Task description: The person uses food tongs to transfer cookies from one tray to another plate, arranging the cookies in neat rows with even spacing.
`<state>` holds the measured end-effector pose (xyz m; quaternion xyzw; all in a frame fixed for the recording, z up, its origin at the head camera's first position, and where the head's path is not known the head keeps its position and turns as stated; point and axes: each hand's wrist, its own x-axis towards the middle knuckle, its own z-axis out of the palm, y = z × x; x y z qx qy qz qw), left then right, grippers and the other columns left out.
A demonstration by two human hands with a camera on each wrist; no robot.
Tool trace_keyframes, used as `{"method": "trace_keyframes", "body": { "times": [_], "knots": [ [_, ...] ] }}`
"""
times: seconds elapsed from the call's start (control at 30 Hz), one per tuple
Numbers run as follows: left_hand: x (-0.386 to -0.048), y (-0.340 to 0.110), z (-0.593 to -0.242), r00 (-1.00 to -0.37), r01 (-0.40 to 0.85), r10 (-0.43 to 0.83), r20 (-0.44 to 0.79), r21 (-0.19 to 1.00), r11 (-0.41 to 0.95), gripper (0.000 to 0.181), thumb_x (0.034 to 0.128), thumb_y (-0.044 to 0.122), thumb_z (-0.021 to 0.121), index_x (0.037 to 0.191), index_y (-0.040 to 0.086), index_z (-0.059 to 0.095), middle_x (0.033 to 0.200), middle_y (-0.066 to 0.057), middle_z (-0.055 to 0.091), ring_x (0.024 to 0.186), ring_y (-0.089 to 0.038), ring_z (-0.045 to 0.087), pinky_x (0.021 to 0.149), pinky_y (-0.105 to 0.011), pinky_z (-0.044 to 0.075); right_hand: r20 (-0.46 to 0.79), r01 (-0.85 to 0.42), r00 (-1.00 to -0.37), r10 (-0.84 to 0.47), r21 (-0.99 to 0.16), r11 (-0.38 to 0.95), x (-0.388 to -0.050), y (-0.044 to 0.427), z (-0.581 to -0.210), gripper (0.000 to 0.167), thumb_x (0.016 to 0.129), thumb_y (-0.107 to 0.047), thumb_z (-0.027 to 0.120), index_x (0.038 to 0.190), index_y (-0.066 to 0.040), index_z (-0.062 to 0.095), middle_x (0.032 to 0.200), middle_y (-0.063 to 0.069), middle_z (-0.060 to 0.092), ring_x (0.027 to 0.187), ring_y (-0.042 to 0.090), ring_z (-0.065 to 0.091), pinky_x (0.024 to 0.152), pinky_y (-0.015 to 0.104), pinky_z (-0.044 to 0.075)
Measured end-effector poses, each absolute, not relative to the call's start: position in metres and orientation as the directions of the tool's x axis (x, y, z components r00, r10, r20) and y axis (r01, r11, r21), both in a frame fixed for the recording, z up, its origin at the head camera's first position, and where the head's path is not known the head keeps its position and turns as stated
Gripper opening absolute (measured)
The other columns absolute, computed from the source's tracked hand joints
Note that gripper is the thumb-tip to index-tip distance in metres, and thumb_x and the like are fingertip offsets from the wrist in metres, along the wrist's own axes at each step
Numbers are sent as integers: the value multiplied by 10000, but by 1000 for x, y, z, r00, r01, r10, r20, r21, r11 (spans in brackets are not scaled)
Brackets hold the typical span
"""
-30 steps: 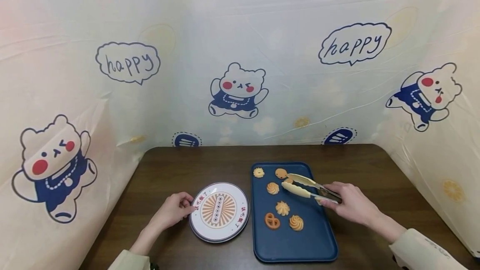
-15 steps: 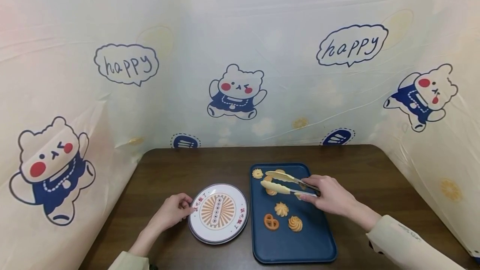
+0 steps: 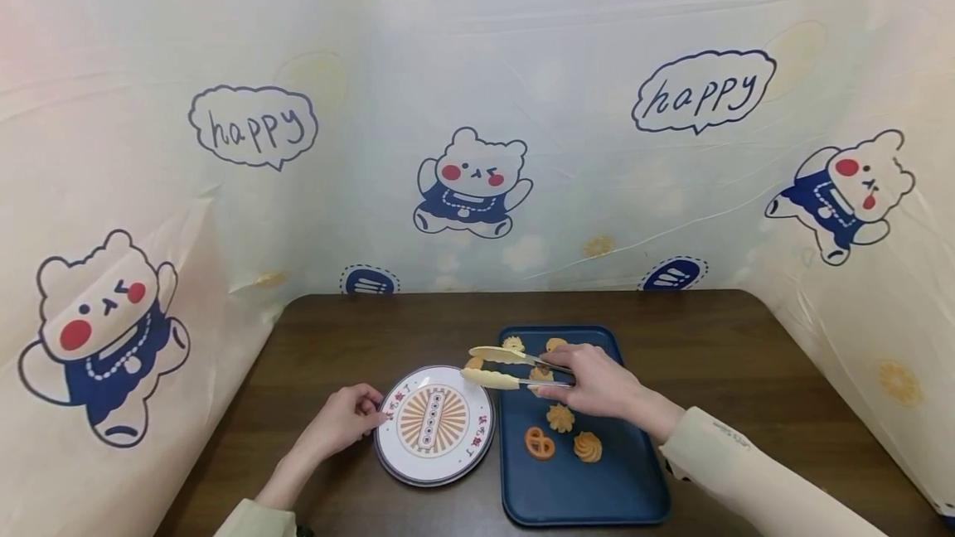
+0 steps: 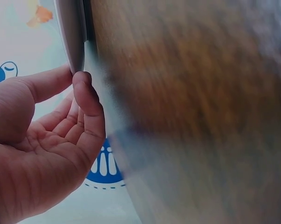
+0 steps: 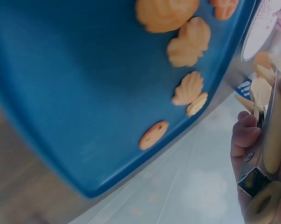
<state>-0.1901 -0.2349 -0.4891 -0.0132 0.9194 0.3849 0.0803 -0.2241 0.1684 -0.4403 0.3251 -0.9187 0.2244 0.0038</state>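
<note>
The left hand (image 3: 345,421) pinches the left rim of a round white plate (image 3: 435,421) with a striped centre; in the left wrist view thumb and forefinger (image 4: 86,93) meet at the rim. Cream-tipped metal tongs (image 3: 522,368) are gripped by the right hand (image 3: 600,384). Between the tong tips is a round cookie (image 3: 474,364), held above the gap between the plate's upper right edge and the tray. On the blue tray (image 3: 589,491) lie a pretzel (image 3: 540,442), a swirled cookie (image 3: 588,447), a star-shaped cookie (image 3: 560,418) and others partly behind the tongs.
The tray stands just right of the plate on a dark wooden table (image 3: 336,330). A second rim shows beneath the plate. Behind and beside the table hangs a pale printed cloth (image 3: 582,189).
The right hand has moved left with the tongs, carrying the round cookie from over the tray to beside the plate's upper right edge. The left hand has stayed at the rim.
</note>
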Motion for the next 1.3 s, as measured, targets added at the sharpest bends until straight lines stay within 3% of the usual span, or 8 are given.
{"method": "trace_keyframes", "body": {
  "times": [0.13,0.23,0.37,0.5,0.77,1.03,1.3],
  "knots": [
    [-191,-236,-493,-986,-92,37,-164,711,697,249,861,72,773,1062,-11,652,780,-43,574,630,-177,549,552,-328,484,114,-591,-785,-610,-435,679,-228,148,-444,515,909,-392,730,1303,-68,654,1023,34,671,560,22,502,506,238,443],
    [-192,-236,-496,-985,-96,38,-170,710,698,260,860,79,778,1070,-10,653,788,-43,576,637,-175,552,560,-325,486,100,-599,-776,-623,-424,679,-230,134,-449,509,909,-398,728,1300,-79,659,1147,55,676,612,41,542,538,234,462],
    [-191,-236,-496,-984,-102,35,-176,709,698,264,856,76,781,1071,-11,654,785,-44,575,634,-176,552,558,-325,487,99,-618,-763,-639,-404,675,-231,117,-456,510,915,-415,716,1296,-80,662,1266,76,655,883,128,669,720,298,549],
    [-190,-235,-494,-985,-95,36,-168,708,699,256,856,71,778,1067,-10,658,780,-43,570,628,-176,546,548,-326,481,97,-622,-759,-643,-399,674,-231,105,-460,518,919,-416,710,1307,-77,654,1288,85,646,1093,210,652,869,375,543],
    [-190,-236,-493,-988,-82,40,-152,716,693,233,860,57,769,1053,-12,658,760,-39,568,610,-172,544,528,-317,473,93,-629,-754,-651,-391,672,-233,89,-464,543,915,-441,705,1327,-91,643,1281,63,647,1038,168,664,853,358,544],
    [-190,-238,-494,-987,-83,47,-154,736,672,210,863,37,756,1043,-4,657,732,-39,567,586,-175,547,509,-314,469,25,-601,-772,-635,-353,717,-233,86,-464,561,914,-473,693,1351,-127,629,1344,64,611,1107,195,646,910,394,521],
    [-189,-238,-494,-988,-78,51,-149,741,667,209,861,30,756,1042,-7,657,726,-41,566,579,-179,547,501,-310,468,34,-605,-773,-634,-344,718,-231,85,-466,561,899,-473,710,1338,-131,641,1322,61,622,1049,175,662,860,364,537]
  ]
}}
